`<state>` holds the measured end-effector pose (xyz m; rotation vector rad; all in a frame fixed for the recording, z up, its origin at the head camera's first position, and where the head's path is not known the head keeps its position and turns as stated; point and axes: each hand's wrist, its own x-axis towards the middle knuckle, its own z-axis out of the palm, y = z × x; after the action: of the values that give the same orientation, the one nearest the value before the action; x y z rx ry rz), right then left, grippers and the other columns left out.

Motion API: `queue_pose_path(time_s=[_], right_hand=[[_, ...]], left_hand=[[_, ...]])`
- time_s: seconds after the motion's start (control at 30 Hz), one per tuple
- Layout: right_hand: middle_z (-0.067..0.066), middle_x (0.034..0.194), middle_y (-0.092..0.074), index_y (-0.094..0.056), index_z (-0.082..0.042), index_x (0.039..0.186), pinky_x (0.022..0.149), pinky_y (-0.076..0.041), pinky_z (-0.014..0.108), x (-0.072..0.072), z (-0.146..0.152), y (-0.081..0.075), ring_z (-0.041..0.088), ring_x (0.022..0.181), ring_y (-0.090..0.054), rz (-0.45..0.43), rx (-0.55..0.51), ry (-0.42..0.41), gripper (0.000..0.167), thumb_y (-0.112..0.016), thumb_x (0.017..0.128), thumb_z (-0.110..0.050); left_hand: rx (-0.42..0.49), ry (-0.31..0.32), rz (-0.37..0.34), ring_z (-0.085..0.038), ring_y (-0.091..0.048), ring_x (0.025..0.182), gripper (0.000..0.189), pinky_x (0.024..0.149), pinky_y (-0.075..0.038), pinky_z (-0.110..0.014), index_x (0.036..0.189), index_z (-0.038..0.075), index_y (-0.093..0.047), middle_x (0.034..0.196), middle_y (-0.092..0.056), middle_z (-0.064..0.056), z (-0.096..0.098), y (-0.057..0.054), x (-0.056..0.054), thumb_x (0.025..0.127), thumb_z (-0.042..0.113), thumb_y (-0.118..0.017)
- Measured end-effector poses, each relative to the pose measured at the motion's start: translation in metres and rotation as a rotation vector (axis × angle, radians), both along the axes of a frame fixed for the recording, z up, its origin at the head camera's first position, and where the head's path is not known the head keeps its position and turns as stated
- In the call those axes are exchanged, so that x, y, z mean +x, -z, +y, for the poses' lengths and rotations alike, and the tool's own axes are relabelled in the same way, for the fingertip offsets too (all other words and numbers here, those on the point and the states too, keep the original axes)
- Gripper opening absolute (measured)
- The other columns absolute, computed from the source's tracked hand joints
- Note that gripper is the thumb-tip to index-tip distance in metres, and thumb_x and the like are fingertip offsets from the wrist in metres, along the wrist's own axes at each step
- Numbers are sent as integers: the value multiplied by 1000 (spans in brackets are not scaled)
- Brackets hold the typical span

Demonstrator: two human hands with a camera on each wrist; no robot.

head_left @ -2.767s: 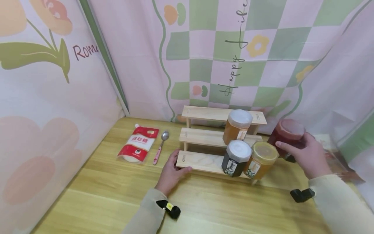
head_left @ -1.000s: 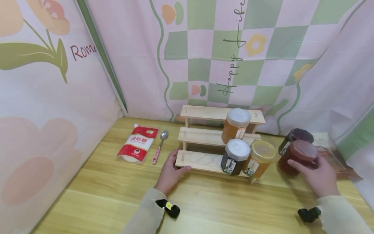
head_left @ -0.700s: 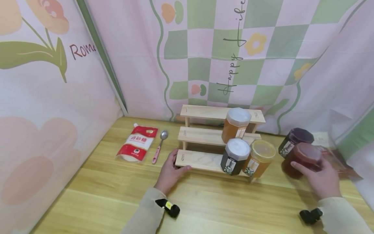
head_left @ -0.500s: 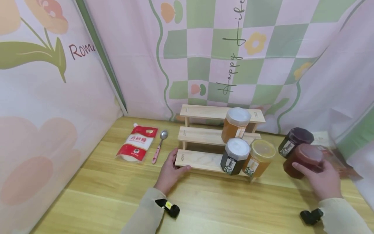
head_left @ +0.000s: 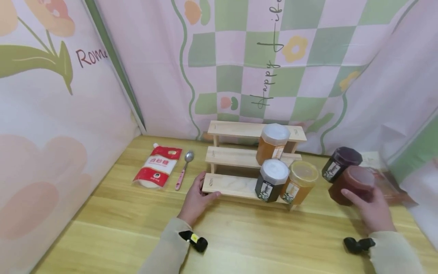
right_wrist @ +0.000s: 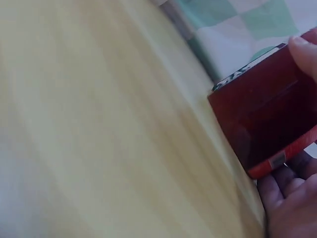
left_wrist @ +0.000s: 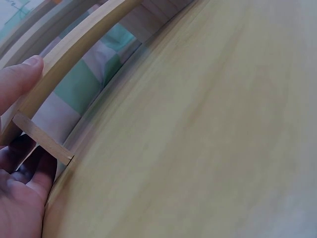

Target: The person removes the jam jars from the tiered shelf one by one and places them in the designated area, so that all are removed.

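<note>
In the head view my left hand point(head_left: 198, 199) grips the left end of the bottom step of a three-step wooden rack point(head_left: 229, 183), thumb on top and fingers beneath. My right hand point(head_left: 373, 207) holds a dark red jar point(head_left: 350, 186) by its side, right of the rack. The right wrist view shows that jar's base edge close at the tabletop. On the rack's right half stand an amber jar with a pale lid point(head_left: 270, 148), a dark jar with a white lid point(head_left: 268, 186) and a golden jar with a yellow lid point(head_left: 299, 184).
Behind the red jar stands a dark purple jar point(head_left: 342, 161). A flat, see-through brownish packet point(head_left: 393, 186) lies at the far right. Left of the rack lie a red and white sugar bag point(head_left: 157, 167) and a pink-handled spoon point(head_left: 184, 169). A patterned curtain point(head_left: 236, 49) hangs behind.
My right hand has brought the red jar right and nearer, down in front of the purple jar it had mostly covered. My left hand keeps its grip on the rack. The head view has shifted slightly.
</note>
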<state>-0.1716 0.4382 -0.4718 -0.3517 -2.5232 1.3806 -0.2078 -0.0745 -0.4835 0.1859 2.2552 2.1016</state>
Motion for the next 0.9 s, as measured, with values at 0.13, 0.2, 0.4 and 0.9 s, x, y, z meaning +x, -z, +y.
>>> queue_pose_path(time_s=[0.13, 0.2, 0.4, 0.9], right_hand=[[2, 151, -46, -32, -23, 157, 89, -35, -1, -2, -8, 6, -8, 112, -46, 12, -43, 80, 75, -72, 94, -32], [7, 154, -45, -34, -22, 157, 87, -34, -2, -2, -11, 7, -9, 111, -47, 23, -32, 112, 75, -72, 94, -33], [-6, 140, -57, -41, -22, 154, 83, -36, -2, -1, -16, 9, -11, 104, -49, 52, -67, 170, 70, -74, 92, -31], [5, 157, -40, -35, -32, 156, 119, -24, 26, 0, -16, 9, -6, 124, -41, 31, 14, 144, 63, -62, 99, -40]], left_hand=[[-1, -1, -9, -28, -48, 136, 96, 112, -40, -45, 158, 6, -22, 154, -45, -14, -1, 0, -1, 84, 19, -83], [-3, -3, -19, -27, -47, 136, 97, 113, -39, -45, 159, 7, -22, 154, -45, -13, 0, -1, -1, 84, 20, -83], [-28, -14, -27, -27, -46, 138, 95, 114, -37, -46, 159, 9, -24, 154, -44, -13, 0, -3, 1, 85, 21, -82], [-8, -5, -20, -26, -47, 137, 94, 114, -38, -44, 159, 10, -25, 154, -45, -12, -2, 1, -1, 85, 20, -82]])
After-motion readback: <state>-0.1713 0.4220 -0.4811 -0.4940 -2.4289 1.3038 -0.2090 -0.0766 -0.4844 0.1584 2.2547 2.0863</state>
